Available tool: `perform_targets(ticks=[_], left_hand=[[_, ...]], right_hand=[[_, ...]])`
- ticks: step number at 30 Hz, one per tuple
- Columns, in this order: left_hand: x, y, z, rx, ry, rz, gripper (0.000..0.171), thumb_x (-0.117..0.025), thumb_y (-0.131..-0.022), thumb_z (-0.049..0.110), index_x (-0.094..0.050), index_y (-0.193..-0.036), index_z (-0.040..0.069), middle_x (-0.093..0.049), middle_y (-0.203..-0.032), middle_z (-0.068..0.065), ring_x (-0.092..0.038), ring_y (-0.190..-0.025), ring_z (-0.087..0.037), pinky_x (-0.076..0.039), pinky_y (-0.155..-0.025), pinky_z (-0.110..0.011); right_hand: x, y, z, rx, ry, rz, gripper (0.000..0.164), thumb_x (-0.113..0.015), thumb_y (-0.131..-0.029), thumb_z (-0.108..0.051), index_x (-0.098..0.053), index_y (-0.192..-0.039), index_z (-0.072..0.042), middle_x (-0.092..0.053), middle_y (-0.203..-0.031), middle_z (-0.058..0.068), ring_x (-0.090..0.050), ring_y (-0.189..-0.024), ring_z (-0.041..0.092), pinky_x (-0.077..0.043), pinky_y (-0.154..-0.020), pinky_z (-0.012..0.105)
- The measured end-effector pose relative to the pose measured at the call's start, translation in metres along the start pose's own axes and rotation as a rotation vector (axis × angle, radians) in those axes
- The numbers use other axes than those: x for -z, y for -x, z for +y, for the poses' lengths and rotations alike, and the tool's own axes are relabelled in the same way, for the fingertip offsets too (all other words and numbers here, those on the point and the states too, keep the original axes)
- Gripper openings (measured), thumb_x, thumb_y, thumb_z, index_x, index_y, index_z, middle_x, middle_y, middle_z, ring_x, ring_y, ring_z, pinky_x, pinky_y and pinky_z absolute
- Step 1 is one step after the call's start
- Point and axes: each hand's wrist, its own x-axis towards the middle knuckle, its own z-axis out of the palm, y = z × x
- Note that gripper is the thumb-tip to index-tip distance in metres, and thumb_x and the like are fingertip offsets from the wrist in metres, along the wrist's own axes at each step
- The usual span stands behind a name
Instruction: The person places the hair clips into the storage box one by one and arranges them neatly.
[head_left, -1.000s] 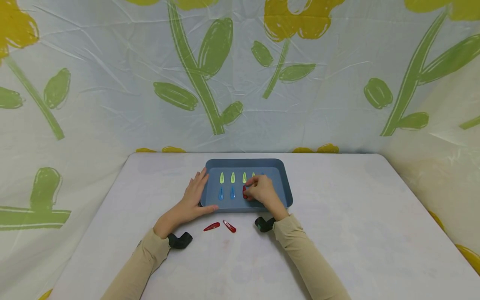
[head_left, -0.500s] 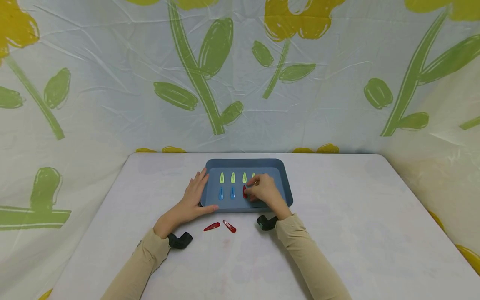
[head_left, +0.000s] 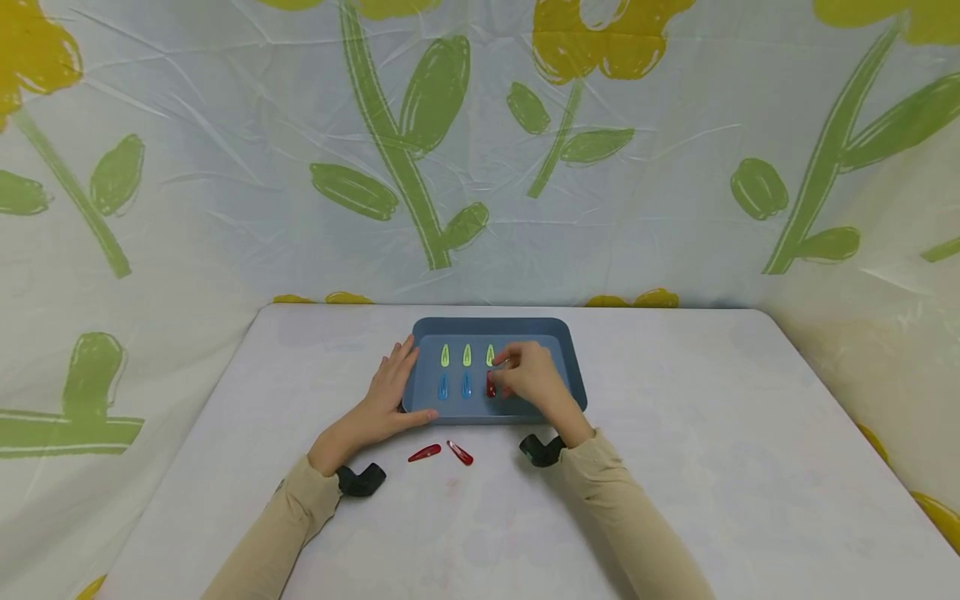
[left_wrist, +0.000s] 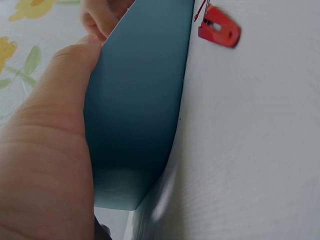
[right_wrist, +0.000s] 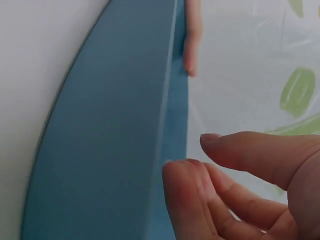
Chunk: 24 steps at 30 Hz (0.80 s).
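A blue-grey tray [head_left: 501,419] holds a back row of light green snap hair clips [head_left: 467,356] and a front row with two blue snap hair clips [head_left: 443,387]. Beside the blue ones lies a red hair clip [head_left: 491,384]. My right hand [head_left: 528,375] hovers at that red clip, thumb and index finger apart. In the right wrist view its thumb [right_wrist: 250,152] stands away from the other fingers, nothing seen between them. My left hand [head_left: 390,392] rests with spread, straight fingers along the tray's left rim, its thumb [left_wrist: 65,85] on the front rim.
Two more red hair clips [head_left: 424,453] [head_left: 460,452] lie on the white table [head_left: 712,467] in front of the tray. A black wrist camera [head_left: 362,481] sits on each wrist. Behind the table hangs a flowered sheet [head_left: 247,167].
My right hand has shifted slightly right, its fingers parting beside the red clip, and covers the fourth green clip. The red clip and my left hand stay in place.
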Motion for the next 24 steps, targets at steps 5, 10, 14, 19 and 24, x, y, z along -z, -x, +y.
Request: perform_targets(ticks=[5, 10, 14, 19, 24], left_hand=[[0.002, 0.001, 0.002, 0.014, 0.0, -0.008, 0.109, -0.07, -0.087, 0.054, -0.011, -0.156, -0.005, 0.001, -0.164, -0.021, 0.004, -0.148, -0.047, 0.002, -0.116, -0.062], [0.002, 0.001, 0.003, 0.011, 0.005, -0.007, 0.109, -0.069, -0.087, 0.055, -0.01, -0.156, -0.005, 0.002, -0.165, -0.02, 0.004, -0.148, -0.047, 0.002, -0.115, -0.062], [0.002, 0.001, 0.003, 0.0, 0.011, 0.002, 0.109, -0.068, -0.087, 0.057, -0.01, -0.156, -0.006, 0.002, -0.165, -0.02, 0.004, -0.148, -0.047, 0.003, -0.115, -0.063], [0.0, 0.001, 0.001, -0.017, 0.021, 0.011, 0.11, -0.066, -0.088, 0.06, -0.011, -0.155, -0.007, 0.001, -0.164, -0.022, 0.004, -0.147, -0.049, 0.003, -0.114, -0.064], [0.001, 0.001, 0.0, -0.024, 0.024, 0.017, 0.11, -0.065, -0.088, 0.06, -0.011, -0.155, -0.007, -0.001, -0.163, -0.024, 0.002, -0.147, -0.049, 0.002, -0.114, -0.065]], right_hand=[[0.0, 0.014, -0.012, 0.137, 0.043, 0.017, 0.014, -0.076, -0.085, -0.007, -0.073, -0.097, -0.001, -0.068, -0.07, 0.001, -0.063, -0.059, 0.014, -0.05, -0.055, 0.029], [-0.001, 0.028, -0.024, 0.27, 0.077, 0.018, 0.007, -0.075, -0.086, -0.008, -0.074, -0.093, -0.005, -0.068, -0.071, -0.001, -0.062, -0.062, 0.01, -0.05, -0.058, 0.028], [-0.004, 0.037, -0.029, 0.384, 0.083, 0.003, 0.003, -0.073, -0.087, -0.007, -0.073, -0.09, -0.005, -0.068, -0.075, -0.001, -0.062, -0.067, 0.011, -0.052, -0.061, 0.027], [-0.01, 0.048, -0.033, 0.497, 0.143, -0.004, 0.002, -0.074, -0.085, -0.004, -0.074, -0.087, -0.005, -0.068, -0.08, -0.001, -0.063, -0.07, 0.011, -0.053, -0.063, 0.025], [-0.019, 0.059, -0.034, 0.516, 0.242, -0.02, 0.005, -0.076, -0.084, -0.005, -0.074, -0.089, -0.006, -0.068, -0.081, -0.001, -0.063, -0.072, 0.013, -0.052, -0.065, 0.023]])
